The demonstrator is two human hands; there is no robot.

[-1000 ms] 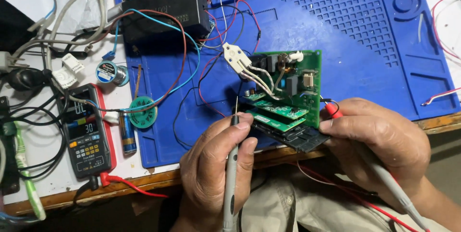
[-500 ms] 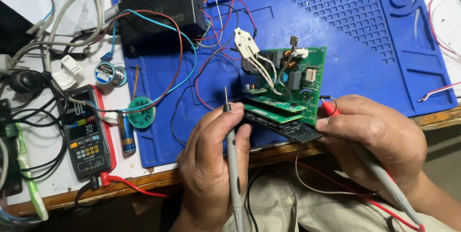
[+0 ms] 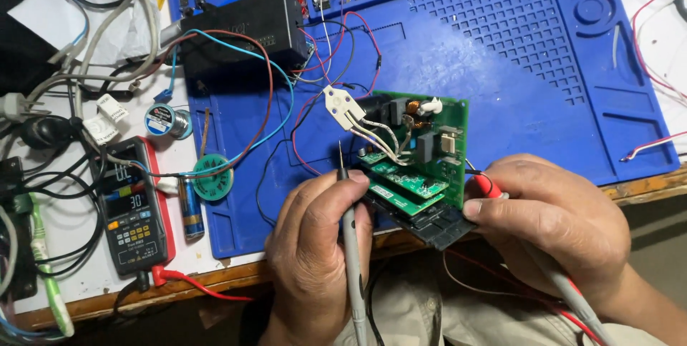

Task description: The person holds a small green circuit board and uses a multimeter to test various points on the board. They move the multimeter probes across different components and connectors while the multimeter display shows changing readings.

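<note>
Here the left hand pinches a grey probe upright, its tip beside the green circuit board, while the right hand closes on a red probe at the board's right edge. The board stands tilted at the near edge of a blue mat. A multimeter lies well to the left among wires, beside a black box.

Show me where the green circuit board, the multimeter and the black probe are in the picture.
green circuit board (image 3: 449, 120): head view, upper right part of the board.
multimeter (image 3: 132, 226): head view, its keypad.
black probe (image 3: 351, 246): head view, grey shaft in the left hand (image 3: 315, 253).
</note>
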